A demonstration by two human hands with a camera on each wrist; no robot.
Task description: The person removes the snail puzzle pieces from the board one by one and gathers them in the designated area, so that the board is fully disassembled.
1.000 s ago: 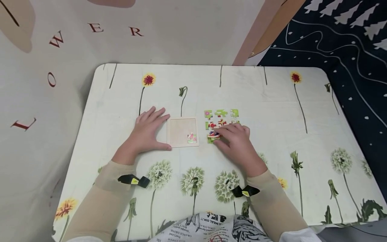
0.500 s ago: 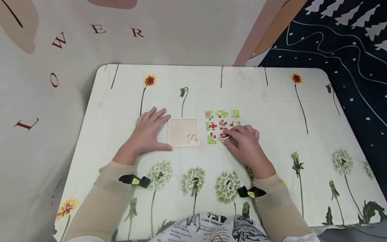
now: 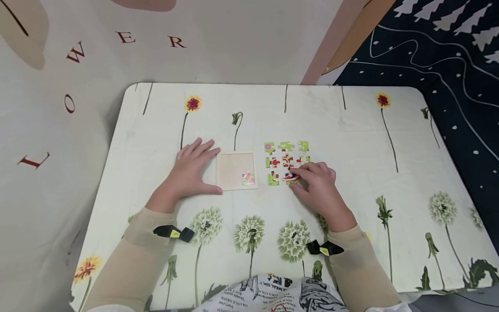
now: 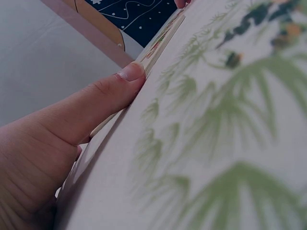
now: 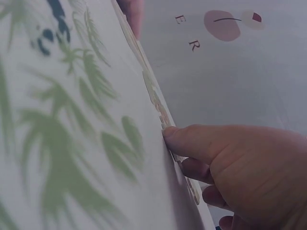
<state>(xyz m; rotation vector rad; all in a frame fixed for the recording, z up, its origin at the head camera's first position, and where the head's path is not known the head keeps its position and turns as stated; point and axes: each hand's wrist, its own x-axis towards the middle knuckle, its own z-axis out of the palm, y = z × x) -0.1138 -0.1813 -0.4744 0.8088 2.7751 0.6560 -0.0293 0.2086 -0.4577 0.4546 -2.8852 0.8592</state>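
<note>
A shallow wooden puzzle tray (image 3: 230,171) lies in the middle of the table, with a pink and green puzzle piece (image 3: 248,178) in its near right corner. My left hand (image 3: 191,169) is spread at the tray's left side, its thumb (image 4: 132,73) touching the near left corner. To the right of the tray, my right hand (image 3: 317,186) pinches a dark blue, red and white puzzle piece (image 3: 290,177) between thumb and index finger, low over the table. The fingers hide part of it. Several loose pieces lie in rows around it, including a green and red one (image 3: 273,178) just left.
The table (image 3: 343,130) has a white cover printed with flowers and dandelions. A pale wall (image 3: 234,43) with letters stands behind it, and a dark patterned surface (image 3: 440,65) lies to the right. Black straps (image 3: 324,248) circle the wrists.
My right hand has moved right with the pinched piece, from over the near left loose piece, which now shows uncovered. The left hand and tray stay where they were.
</note>
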